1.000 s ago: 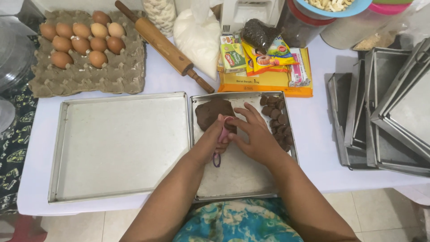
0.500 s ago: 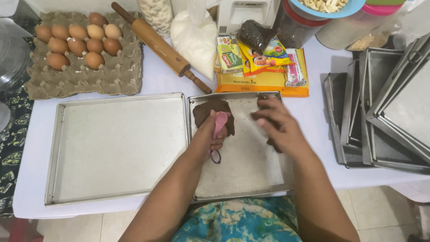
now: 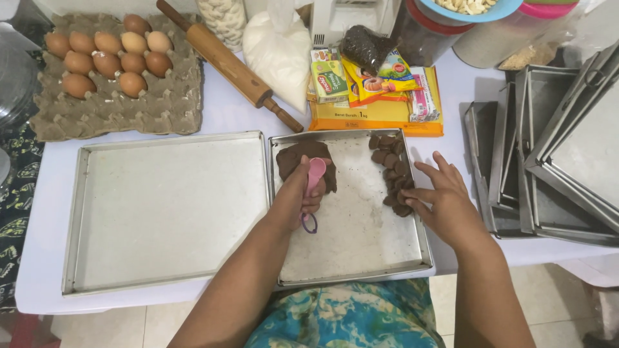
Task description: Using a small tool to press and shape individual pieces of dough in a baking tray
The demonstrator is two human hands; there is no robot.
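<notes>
Head view: left hand [image 3: 303, 196] grips a pink plastic scoop [image 3: 314, 180] over the brown dough lump [image 3: 303, 164] in the floured metal tray [image 3: 348, 258]. Right hand [image 3: 445, 200], fingers released, touches flat dough discs [image 3: 392, 171] at the tray's right edge.

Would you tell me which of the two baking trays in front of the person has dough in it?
The smaller right-hand tray holds the dark dough lump and cut pieces; the larger left tray beside it is bare.

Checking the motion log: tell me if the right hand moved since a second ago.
Yes. The right hand left the dough lump, going right to the cut pieces by the tray's right rim.
</notes>
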